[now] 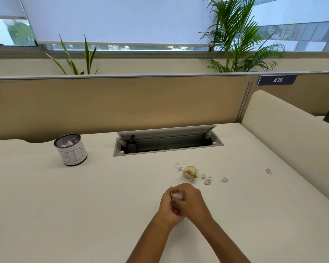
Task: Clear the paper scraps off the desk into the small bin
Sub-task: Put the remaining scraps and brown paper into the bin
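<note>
My left hand (166,205) and my right hand (192,202) are cupped together above the middle of the white desk (84,205), and both hold a white paper scrap (177,195) between them. Just beyond them lies a crumpled tan paper ball (190,172). Several small white scraps lie around it: one to its left (178,166), a few to its right (207,179), another (225,179), and one far right (268,171). The small mesh bin (71,149), labelled BIN, stands at the far left with white scraps inside.
An open cable tray (167,142) is sunk into the desk behind the scraps. A tan partition (122,103) runs along the back, and a cream side divider (285,133) closes the right. Plants stand behind the partition.
</note>
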Demonstrator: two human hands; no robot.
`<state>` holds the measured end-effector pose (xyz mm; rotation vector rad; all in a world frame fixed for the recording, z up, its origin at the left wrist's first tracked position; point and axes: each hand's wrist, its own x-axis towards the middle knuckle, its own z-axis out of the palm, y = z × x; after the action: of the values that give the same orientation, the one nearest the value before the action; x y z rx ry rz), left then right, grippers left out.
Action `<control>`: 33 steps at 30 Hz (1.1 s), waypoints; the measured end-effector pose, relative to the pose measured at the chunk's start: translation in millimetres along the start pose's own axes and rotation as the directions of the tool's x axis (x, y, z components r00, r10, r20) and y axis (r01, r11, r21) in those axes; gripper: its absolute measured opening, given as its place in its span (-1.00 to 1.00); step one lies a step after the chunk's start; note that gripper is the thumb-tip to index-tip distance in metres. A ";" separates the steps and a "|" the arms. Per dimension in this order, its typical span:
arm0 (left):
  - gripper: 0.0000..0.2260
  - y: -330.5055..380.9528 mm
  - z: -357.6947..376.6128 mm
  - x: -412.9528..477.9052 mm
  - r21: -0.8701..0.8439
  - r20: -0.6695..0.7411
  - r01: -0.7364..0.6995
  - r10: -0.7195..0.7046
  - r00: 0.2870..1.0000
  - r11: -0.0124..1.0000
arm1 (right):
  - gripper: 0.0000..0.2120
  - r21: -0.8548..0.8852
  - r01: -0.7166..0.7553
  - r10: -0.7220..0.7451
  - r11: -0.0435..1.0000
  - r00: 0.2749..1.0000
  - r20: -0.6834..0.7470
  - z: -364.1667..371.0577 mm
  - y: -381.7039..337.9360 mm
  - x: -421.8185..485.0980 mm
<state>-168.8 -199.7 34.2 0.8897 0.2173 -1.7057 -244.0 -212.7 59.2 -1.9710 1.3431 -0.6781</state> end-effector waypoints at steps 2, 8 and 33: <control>-0.76 10.2 -10.7 -1.3 -0.079 -0.009 0.000 0.000 1.000 0.997 | -0.70 -0.005 0.047 -0.047 0.999 0.997 0.063 6.0 -9.7 1.2; -0.63 46.3 -39.9 -18.6 -0.135 0.024 -0.034 0.038 0.999 0.990 | -0.73 0.123 0.157 -0.171 0.980 0.979 0.113 22.7 -37.8 4.1; -0.66 238.7 -84.1 -78.6 0.179 -0.350 -0.658 0.673 0.652 0.731 | -0.46 -0.450 0.085 0.058 0.889 0.954 0.295 101.6 -33.3 -19.9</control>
<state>87.3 -174.3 97.5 1.1628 0.0997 -0.8239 -157.4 -162.6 16.6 -2.3374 1.3837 -0.0445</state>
